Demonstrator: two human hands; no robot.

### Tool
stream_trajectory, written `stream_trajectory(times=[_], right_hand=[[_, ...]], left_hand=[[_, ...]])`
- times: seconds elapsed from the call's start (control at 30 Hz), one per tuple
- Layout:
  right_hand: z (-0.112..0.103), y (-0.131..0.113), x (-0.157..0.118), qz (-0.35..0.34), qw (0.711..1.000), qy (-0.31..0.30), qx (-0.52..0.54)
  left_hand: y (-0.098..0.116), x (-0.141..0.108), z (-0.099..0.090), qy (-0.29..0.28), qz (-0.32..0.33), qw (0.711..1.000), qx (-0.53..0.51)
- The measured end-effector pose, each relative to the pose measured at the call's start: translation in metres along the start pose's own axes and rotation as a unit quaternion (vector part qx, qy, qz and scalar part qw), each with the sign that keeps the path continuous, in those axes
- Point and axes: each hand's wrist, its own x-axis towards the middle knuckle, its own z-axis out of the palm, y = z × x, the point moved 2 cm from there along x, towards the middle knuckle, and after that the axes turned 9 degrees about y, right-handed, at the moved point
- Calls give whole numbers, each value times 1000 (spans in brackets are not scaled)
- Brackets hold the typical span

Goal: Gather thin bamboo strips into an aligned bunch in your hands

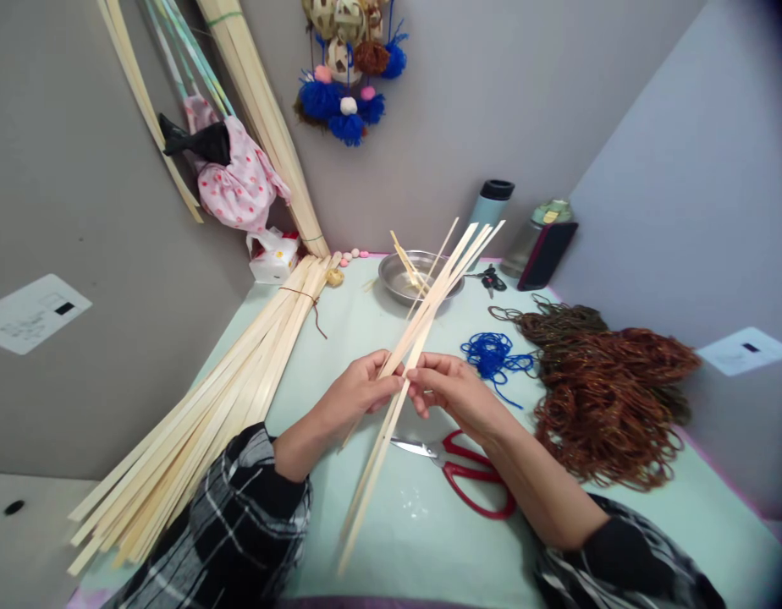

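Several thin strips [422,317] are pinched mid-length by both hands, left hand [359,391] and right hand [458,391] closed on them, fingertips meeting above the tabletop [378,524]. Scissors [467,474] lie under the right wrist; blue yarn [492,353] and brown cord [610,393] sit right, a strip bundle [226,397] left. Both forearms angle inward.

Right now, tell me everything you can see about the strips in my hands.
The strips are a few long, thin, flat slats, pale tan, looking like bamboo or cane. They are held as a loose bunch, slanting from low near the table's front edge up to the right, where the tips fan apart above the metal bowl. The left hand and right hand pinch them at mid-length from either side. The lower ends hang over the table.
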Motion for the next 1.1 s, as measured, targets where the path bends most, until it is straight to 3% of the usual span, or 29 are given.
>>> stream_trajectory(times=[0.3,0.43,0.53,0.77,0.93,1.1], right_hand=[[1,-3,-3,24,996,-48,70],[4,0,-4,46,996,-61,35],[6,5,-4,56,995,-78,-13],[-6,1,6,-39,997,54,25],[-1,1,3,-13,1000,11,9],[3,-3,-4,-10,999,-19,29]], left_hand=[[-6,6,-9,67,-11,997,40],[-3,5,-5,14,-15,1000,-6],[-1,4,-3,19,-3,999,-33],[-1,1,0,4,-20,1000,-14],[-2,2,2,6,-1,1000,-29],[-7,6,-2,54,-7,998,-28]])
